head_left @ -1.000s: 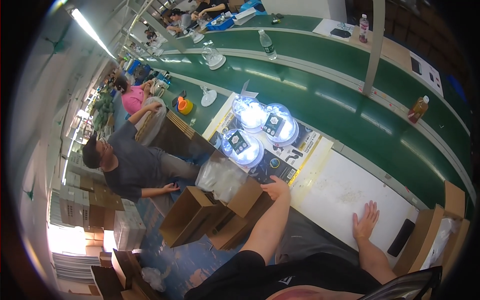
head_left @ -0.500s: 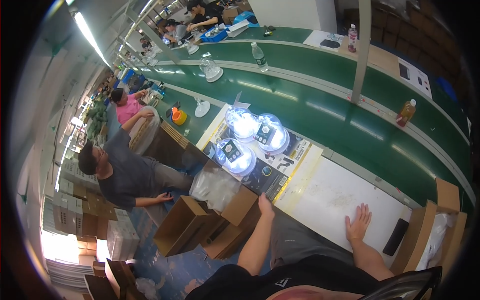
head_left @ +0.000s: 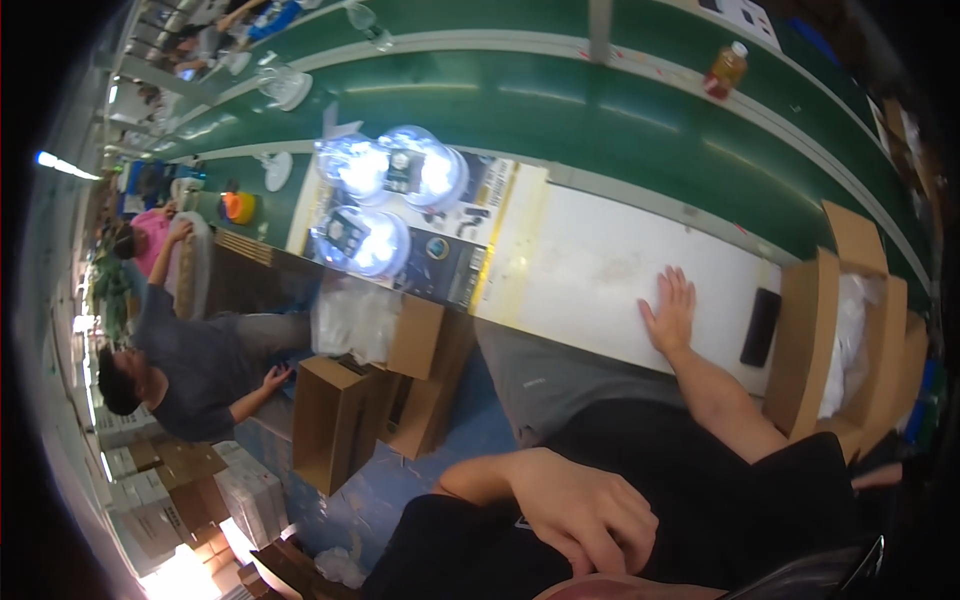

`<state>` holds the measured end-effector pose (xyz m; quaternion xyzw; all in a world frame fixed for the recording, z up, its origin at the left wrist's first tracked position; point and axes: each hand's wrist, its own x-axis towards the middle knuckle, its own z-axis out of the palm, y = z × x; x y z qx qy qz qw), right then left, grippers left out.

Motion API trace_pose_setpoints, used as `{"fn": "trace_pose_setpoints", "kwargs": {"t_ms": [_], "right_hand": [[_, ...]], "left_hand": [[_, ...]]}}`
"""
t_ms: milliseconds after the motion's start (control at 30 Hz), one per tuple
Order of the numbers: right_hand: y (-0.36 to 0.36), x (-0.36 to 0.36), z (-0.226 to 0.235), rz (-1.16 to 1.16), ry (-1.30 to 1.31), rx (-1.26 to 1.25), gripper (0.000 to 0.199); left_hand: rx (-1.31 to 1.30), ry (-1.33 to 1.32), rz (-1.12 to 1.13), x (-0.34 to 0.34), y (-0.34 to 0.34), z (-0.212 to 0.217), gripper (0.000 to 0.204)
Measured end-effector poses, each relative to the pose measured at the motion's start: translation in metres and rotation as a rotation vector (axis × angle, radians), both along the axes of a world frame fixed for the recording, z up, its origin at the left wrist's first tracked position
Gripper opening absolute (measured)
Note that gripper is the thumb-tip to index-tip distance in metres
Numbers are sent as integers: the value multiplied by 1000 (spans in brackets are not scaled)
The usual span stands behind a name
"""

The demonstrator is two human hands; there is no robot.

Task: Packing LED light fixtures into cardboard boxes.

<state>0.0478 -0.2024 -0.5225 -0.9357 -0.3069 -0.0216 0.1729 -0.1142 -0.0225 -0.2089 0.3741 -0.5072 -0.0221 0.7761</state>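
My left hand [head_left: 590, 510] is raised in front of my black shirt, its fingers curled inward and nothing seen in them; the fingertips are partly hidden. My right hand [head_left: 672, 310] lies flat with fingers spread on a white board [head_left: 590, 240] and holds nothing. Right of it is a black phone [head_left: 761, 328]. Toward the left end of the board, three glowing clear domed lamps, a front one [head_left: 385, 245], a back-left one [head_left: 350, 170] and a right one [head_left: 438, 172], stand on printed card [head_left: 440, 265].
An open carton [head_left: 822, 340] with clear plastic stands at the right. Below the lamps are open cartons [head_left: 335, 425] and a plastic bag [head_left: 352, 318]. A co-worker [head_left: 200, 370] sits at the left. Along the green bench [head_left: 520, 110] stand a drink bottle [head_left: 727, 70] and a clear dome [head_left: 283, 85].
My left hand has left the edge of the board and come up to my chest, its fingers curling. My right hand stays on the board. The view has tilted downward and turned.
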Motion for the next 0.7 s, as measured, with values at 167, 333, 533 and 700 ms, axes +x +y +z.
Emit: {"fn": "trace_pose_setpoints", "kwargs": {"t_ms": [167, 333, 533, 700], "right_hand": [[-11, -2, -1, -18, 8, -36, 62], [-17, -5, 0, -30, 21, -87, 64], [-11, -8, -6, -15, 20, -68, 63], [-17, -5, -17, -17, -6, -75, 64]], "left_hand": [[67, 19, -72, 3, -12, 10, 34], [89, -14, -69, 7, -19, 12, 28], [-98, 53, 266, 24, 4, -2, 25], [-381, 338, 521, 26, 17, -4, 18]]}}
